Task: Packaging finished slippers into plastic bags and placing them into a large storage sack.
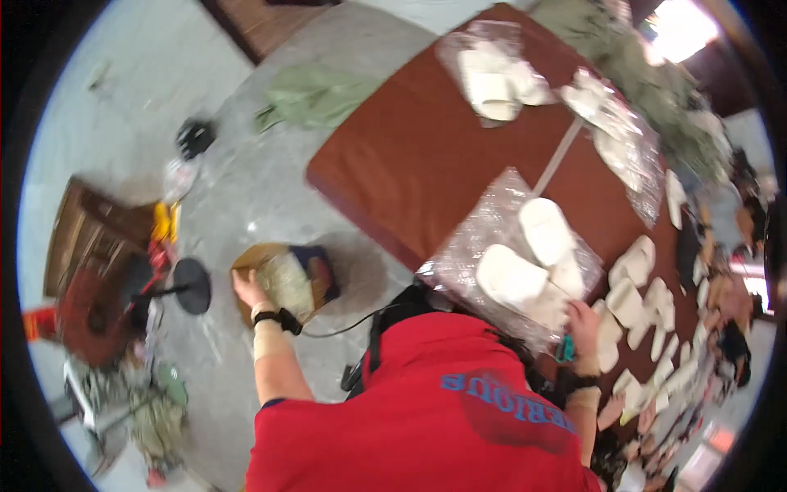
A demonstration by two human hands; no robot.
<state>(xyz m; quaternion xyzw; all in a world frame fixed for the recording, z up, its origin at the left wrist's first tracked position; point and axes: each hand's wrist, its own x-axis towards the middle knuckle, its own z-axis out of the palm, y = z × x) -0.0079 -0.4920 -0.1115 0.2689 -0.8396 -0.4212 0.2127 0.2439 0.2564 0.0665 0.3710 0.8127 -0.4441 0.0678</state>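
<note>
My left hand (248, 289) is at the near-left inside edge of an open cardboard box (239, 264) on the floor. Clear plastic bags (287, 283) fill that box; whether the fingers grip one is too blurred to tell. On the brown-covered table, white slippers (512, 275) lie on a clear plastic bag (475, 246). My right hand (582, 324) is closed at the near right edge of these slippers, with a small teal-handled tool (565, 348) held against the palm.
Bagged white slippers (490, 82) and another bagged pile (611, 131) lie farther back on the brown table (385, 156). Loose slippers (627, 303) crowd its right side, where other people work. A round black stand base (193, 285) and a green cloth (316, 97) are on the floor.
</note>
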